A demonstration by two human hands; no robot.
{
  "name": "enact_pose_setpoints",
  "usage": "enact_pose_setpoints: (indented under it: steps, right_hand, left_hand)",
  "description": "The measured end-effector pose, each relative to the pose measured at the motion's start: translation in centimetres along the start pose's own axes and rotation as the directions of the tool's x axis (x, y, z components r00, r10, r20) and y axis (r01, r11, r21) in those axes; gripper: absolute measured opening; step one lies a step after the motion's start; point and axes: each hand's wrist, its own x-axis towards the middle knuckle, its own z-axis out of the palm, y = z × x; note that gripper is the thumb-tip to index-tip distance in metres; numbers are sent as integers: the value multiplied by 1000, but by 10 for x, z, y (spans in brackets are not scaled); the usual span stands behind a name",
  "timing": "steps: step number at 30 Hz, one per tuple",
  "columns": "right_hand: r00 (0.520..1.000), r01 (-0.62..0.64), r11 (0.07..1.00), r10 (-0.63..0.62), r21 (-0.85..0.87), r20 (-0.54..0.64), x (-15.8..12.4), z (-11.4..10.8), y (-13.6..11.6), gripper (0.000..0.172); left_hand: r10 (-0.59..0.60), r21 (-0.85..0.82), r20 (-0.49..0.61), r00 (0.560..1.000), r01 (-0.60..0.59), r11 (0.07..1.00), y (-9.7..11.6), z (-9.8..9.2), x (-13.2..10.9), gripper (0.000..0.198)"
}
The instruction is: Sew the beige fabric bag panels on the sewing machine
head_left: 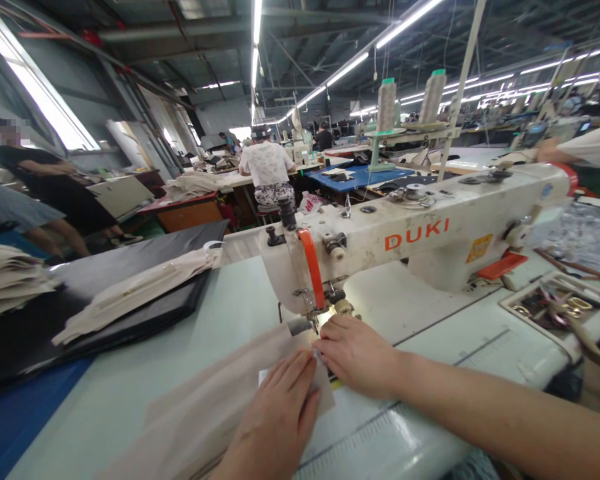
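Observation:
A white sewing machine (pixel 430 233) marked DUKI stands on the pale table (pixel 145 373). A beige fabric piece (pixel 215 400) lies under its needle area (pixel 313 317) and trails toward the near left. My left hand (pixel 277 417) lies flat on the fabric, fingers stretched toward the needle. My right hand (pixel 355 353) presses on the fabric just right of the presser foot, fingers curled down together against the cloth.
A folded beige strip (pixel 135 290) rests on black material (pixel 105 293) at the left. Stacked cloth (pixel 5 280) sits at the far left. A tray of scissors and tools (pixel 555 307) is at the right. Thread cones (pixel 387 103) stand behind. Other people work at tables beyond.

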Motion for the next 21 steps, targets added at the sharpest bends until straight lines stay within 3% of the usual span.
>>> enact_pose_setpoints:
  steps: [12,17,21]
  right_hand:
    - [999,-13,1000,14,29,-32,-1,-3,3,13]
    - [999,12,1000,-13,24,29,-1,-4,0,11]
    - [999,-20,1000,19,17,42,-1,-5,3,11]
  left_hand:
    - [47,16,-1,999,-47,999,0,3,2,35]
    - [104,21,-20,994,-103,994,5,-3,-5,38]
    - [81,12,10,997,-81,997,5,-4,0,35]
